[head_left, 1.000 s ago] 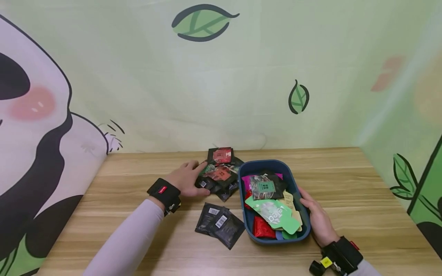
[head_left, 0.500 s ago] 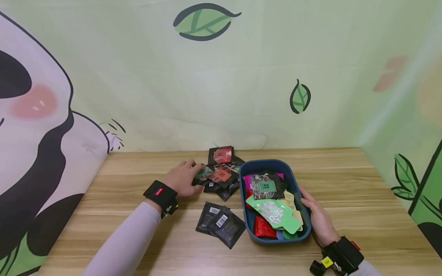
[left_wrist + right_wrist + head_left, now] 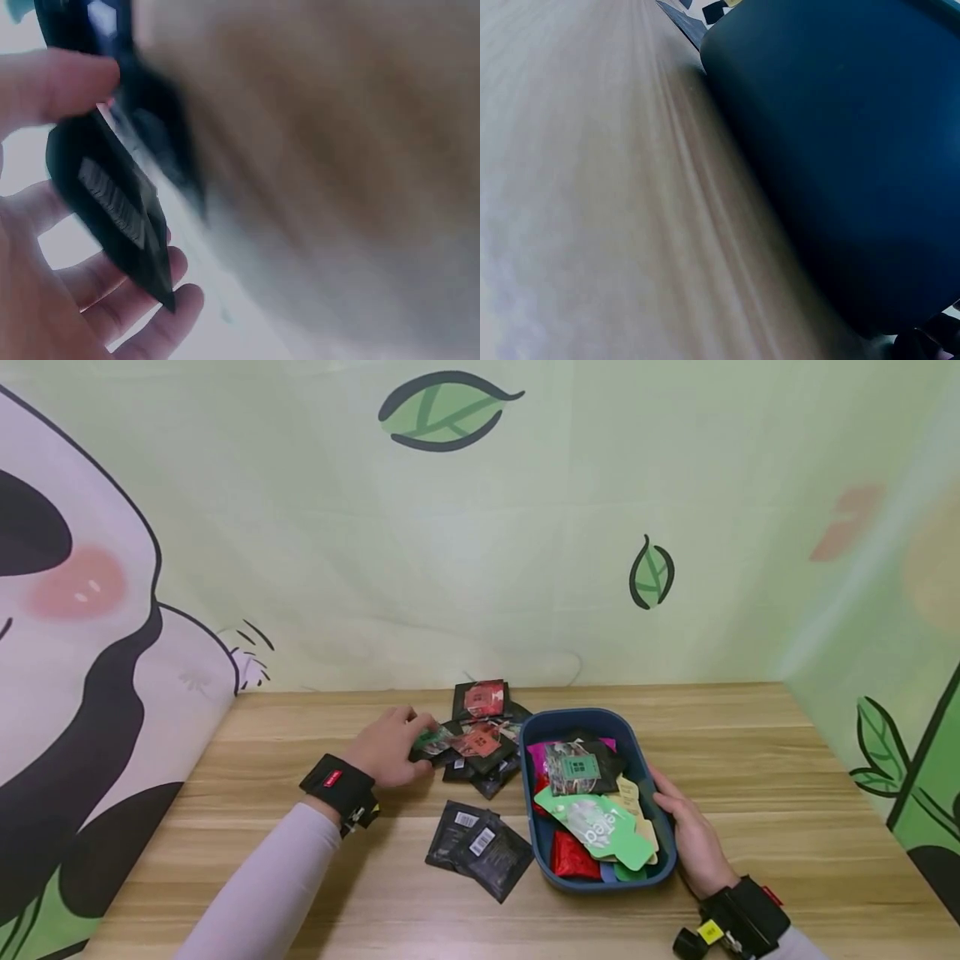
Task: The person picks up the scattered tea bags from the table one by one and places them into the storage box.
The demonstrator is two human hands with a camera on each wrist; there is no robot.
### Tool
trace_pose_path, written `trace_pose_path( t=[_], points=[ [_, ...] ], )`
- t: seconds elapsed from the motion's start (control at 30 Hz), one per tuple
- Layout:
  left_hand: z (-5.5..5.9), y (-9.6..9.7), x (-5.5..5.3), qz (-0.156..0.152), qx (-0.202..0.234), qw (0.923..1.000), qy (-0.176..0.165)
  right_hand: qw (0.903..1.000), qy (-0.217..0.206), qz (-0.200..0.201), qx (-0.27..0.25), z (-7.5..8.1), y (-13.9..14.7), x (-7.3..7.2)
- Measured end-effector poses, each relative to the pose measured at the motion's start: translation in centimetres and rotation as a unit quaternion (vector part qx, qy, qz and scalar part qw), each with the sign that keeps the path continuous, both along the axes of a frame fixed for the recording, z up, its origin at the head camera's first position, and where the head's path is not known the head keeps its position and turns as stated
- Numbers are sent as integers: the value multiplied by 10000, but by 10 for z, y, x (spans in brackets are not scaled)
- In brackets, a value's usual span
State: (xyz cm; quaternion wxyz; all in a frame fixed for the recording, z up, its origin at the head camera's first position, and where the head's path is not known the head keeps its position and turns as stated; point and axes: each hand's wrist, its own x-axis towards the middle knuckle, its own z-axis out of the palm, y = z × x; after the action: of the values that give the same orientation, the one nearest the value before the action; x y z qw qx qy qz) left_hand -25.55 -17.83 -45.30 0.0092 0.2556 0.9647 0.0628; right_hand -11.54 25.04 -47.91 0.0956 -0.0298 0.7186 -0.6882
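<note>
My left hand (image 3: 386, 747) pinches a black sachet with a green label (image 3: 432, 741) at the left side of a loose pile of black sachets (image 3: 483, 752). In the left wrist view the thumb lies across the front of the held sachet (image 3: 112, 195), whose barcode shows, and the fingers are behind it. A dark blue bin (image 3: 534, 852) stands right of the pile. It holds a green packet (image 3: 596, 827), a red packet (image 3: 573, 854) and a black sachet with a green label (image 3: 577, 767). My right hand (image 3: 693, 839) rests its extended fingers against the bin's right side.
Two overlapping black sachets (image 3: 491, 856) lie barcode up, left of the bin. The wooden table (image 3: 750, 752) ends at a printed cloth backdrop (image 3: 525, 568). The bin's wall (image 3: 840, 150) fills much of the right wrist view.
My left hand has taken hold of the green-labelled sachet and drawn it slightly left, off the pile. The right hand and the bin have stayed put.
</note>
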Motion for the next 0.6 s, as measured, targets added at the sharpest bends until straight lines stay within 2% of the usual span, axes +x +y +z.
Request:
trace_pose_path(
  t=[0.17,0.37,0.6],
  points=[
    [18,-2,-3,-53,197,9995,233,10000,21,-15,-18,0,0,1],
    [38,5,-3,-68,135,9984,550,10000,18,-33,-53,0,0,1],
    [58,39,1,-745,205,9911,1081,10000,-37,-47,-62,-1,0,0]
  ],
)
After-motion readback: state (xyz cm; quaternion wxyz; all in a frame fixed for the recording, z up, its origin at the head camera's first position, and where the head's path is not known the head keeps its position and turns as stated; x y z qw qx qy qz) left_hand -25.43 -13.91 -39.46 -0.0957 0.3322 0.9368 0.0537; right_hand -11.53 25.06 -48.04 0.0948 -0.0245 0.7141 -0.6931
